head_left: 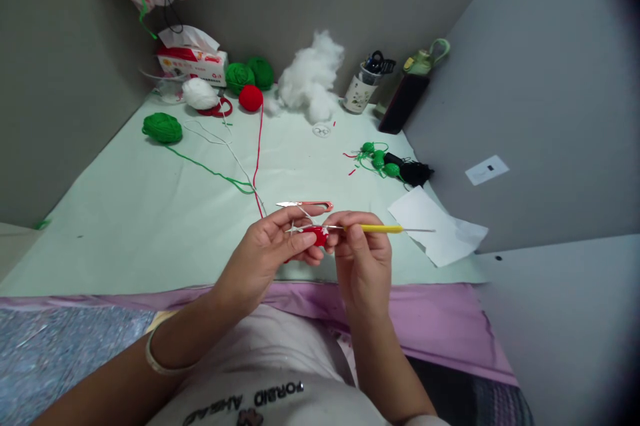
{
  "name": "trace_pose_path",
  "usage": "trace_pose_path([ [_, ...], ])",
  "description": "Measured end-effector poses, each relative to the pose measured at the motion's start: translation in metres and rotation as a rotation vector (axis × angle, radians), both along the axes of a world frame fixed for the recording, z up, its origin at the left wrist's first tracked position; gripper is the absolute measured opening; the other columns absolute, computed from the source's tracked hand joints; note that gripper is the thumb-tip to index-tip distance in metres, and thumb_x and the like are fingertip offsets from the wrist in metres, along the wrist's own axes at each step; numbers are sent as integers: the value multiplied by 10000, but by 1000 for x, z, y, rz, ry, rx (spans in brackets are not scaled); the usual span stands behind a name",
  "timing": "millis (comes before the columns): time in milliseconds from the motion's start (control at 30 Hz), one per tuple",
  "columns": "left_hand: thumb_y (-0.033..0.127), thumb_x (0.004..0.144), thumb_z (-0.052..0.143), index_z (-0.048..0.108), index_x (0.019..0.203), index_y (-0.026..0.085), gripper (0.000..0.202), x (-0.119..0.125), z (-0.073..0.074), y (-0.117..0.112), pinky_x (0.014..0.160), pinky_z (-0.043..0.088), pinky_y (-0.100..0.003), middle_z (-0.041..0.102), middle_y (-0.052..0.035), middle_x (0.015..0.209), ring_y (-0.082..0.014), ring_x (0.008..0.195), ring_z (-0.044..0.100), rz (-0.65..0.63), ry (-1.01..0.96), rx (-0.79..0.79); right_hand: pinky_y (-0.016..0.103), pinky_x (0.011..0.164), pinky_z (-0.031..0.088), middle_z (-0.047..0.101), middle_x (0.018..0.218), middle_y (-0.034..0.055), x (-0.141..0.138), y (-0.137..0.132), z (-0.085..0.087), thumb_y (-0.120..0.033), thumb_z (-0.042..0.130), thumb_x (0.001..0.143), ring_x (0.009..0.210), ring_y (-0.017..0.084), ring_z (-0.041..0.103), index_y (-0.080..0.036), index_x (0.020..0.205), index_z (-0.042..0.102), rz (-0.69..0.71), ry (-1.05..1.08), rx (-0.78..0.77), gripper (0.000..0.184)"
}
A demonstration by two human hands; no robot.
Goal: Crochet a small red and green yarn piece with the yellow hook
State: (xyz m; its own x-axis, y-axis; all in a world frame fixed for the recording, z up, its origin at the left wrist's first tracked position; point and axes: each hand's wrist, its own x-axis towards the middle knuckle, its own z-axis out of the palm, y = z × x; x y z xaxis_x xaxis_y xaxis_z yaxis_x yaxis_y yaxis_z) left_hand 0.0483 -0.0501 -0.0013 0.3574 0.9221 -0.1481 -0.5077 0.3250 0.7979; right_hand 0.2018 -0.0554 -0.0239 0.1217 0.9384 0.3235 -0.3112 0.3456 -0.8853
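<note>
Just below centre frame, our left hand (270, 239) pinches the red crochet piece (320, 235) and our right hand (364, 256) grips the yellow-handled crochet hook (380, 229), so we'd keep the white yarn (305, 215) lightly snug.

five yarn balls (251, 99), one hook (381, 229), one tissue box (210, 71)

Cloth (125, 239) gives passage at front left; snips (305, 203) and red strand (259, 149) obstruct mid-table.
</note>
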Motion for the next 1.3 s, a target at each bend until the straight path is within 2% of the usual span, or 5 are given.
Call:
trace_pose_path([
  [333, 257, 923, 809, 826, 1145, 266, 223, -3, -2, 0, 733, 615, -214, 744, -1, 924, -128, 826, 719, 14, 29, 17, 265, 622, 589, 771, 884, 17, 8, 0, 6, -313, 638, 1036, 650, 125, 688, -228, 947, 717, 124, 47, 1, 146],
  [600, 294, 940, 804, 823, 1131, 297, 192, -5, -10, -2, 835, 559, -201, 743, 21, 897, -110, 842, 695, 71, 115, 119, 325, 668, 617, 753, 981, 38, 11, -9, 8, -203, 548, 1067, 731, 153, 720, -236, 1055, 728, -34, -222, 181, 183],
  [800, 251, 864, 869, 819, 1078, 282, 222, -2, -9, -1, 868, 552, -227, 739, 1, 994, -138, 926, 659, 132, 130, 157, 367, 824, 632, 770, 1049, 78, 14, -16, 4, -123, 532, 1044, 1012, 214, 734, -233, 1192, 692, -195, -676, 462, 243],
  [1000, 196, 825, 873, 817, 1081, 249, 267, 0, -5, -1, 854, 544, -239, 663, 16, 842, -141, 872, 622, 150, 186, 147, 297, 816, 633, 753, 1173, 73, 12, -21, -2, -55, 596, 991, 1002, 182, 750, -284, 1315, 669, -357, -1028, 562, 404],
  [1300, 355, 1034, 634, 685, 1321, 226, 318, 0, -8, 0, 730, 546, -268, 660, -40, 1066, -121, 753, 602, 225, 352, 369, 348, 817, 671, 747, 1182, 84, 10, -19, -14, -88, 635, 994, 1047, 215, 753, -312, 1412, 659, -355, -962, 623, 474],
])
